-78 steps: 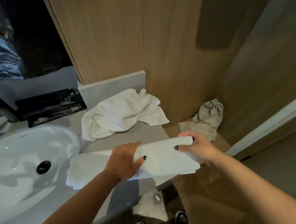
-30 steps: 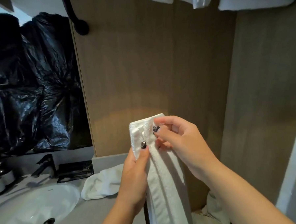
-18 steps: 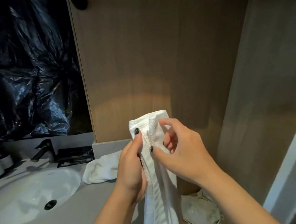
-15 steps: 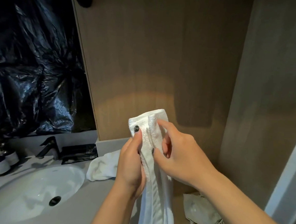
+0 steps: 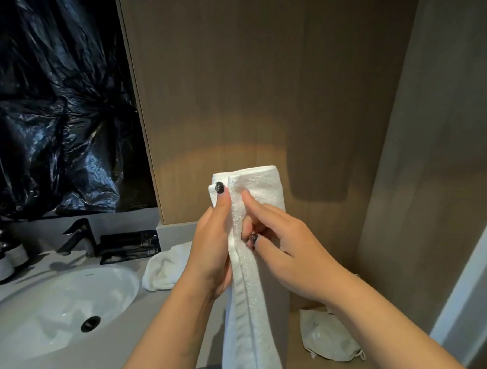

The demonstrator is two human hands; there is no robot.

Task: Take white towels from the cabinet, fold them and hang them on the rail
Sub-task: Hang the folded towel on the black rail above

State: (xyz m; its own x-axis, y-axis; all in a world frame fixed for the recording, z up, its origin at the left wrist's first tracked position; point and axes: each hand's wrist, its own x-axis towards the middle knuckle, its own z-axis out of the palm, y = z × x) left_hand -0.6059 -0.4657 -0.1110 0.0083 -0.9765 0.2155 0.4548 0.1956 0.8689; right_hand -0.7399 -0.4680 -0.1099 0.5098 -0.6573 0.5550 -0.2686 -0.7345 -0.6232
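head view: folded white towel (image 5: 254, 297) held upright before the wood panel, hanging down past the frame's bottom. left hand (image 5: 212, 247) grip clenched on its left edge, thumb near the top. right hand (image 5: 286, 257) grip pinches the right edge. second towel (image 5: 166, 267) crumpled on the table (image 5: 133, 328).

The folded white towel (image 5: 255, 283), flat on the counter (image 5: 133, 331) 2.6 seconds ago, now hangs upright as a narrow strip in front of the wood panel. The left hand (image 5: 210, 247) has shifted from pressing it flat to gripping its left edge, thumb near the top. The right hand (image 5: 286, 251) has slid down from the top corner, now pinching the seam lower.
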